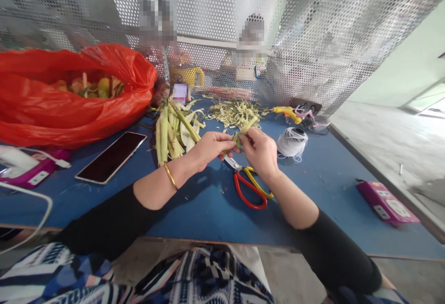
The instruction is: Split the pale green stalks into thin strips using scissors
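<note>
Between my two hands, over the blue table, is a small piece of green husk or leaf [237, 141]. Fingers and thumb of my left hand [212, 148] pinch it from the left. My right hand [259, 151] closes on a pale green strip [249, 125] that sticks up past its fingers; whether the two pieces are joined I cannot tell. Scissors [250, 192] with one red and one yellow handle lie beneath my hands, their tips partly hidden. Beyond my left wrist rests a bundle of long pale-green husks [167, 132].
A red plastic bag [86, 114] stands at left, near a phone [111, 157] and a purple power strip [38, 174]. Cut husk shreds [236, 113] lie at the back. To the right are a thread spool [292, 142], yellow glue gun [287, 113], glasses [314, 122] and another purple power strip [387, 203].
</note>
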Action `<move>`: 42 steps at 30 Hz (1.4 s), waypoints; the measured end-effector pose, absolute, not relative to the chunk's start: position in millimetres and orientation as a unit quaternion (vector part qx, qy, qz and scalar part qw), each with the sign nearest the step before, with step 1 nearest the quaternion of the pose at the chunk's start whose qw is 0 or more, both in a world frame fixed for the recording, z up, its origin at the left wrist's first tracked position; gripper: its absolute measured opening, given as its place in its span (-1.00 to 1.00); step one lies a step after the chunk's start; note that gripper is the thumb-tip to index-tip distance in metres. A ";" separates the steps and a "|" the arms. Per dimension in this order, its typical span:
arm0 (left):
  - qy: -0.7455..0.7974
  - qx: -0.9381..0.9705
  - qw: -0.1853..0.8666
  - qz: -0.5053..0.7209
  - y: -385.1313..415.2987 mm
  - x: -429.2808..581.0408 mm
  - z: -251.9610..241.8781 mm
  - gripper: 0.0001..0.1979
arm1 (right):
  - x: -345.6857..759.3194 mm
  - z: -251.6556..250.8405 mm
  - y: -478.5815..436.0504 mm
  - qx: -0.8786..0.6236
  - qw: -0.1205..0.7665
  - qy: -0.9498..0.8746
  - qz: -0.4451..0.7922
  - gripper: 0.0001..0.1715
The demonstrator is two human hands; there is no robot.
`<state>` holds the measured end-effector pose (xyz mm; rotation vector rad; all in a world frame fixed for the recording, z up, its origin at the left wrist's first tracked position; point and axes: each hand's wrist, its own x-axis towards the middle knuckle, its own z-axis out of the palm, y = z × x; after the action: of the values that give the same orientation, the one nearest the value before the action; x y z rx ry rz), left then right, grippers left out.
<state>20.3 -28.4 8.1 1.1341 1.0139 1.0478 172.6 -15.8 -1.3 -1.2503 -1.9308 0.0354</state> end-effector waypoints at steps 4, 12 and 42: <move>0.450 0.521 0.567 0.452 -31.3 25.3 5.1 -0.86 | 170.0 1.4 -17.1 -0.550 0.370 -0.747 0.052 -0.69; 0.495 0.467 0.525 0.512 -24.7 21.0 4.1 -0.89 | 186.0 20.0 -12.2 -0.529 0.318 -0.778 0.114 -0.79; 0.504 0.384 0.580 0.511 -22.4 20.8 5.7 -0.86 | 178.8 18.4 -12.4 -0.404 0.490 -0.648 0.420 -0.76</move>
<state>20.8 -22.4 5.7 0.8985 1.1777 1.1951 178.8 -12.4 18.4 -0.9822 -1.5752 1.0196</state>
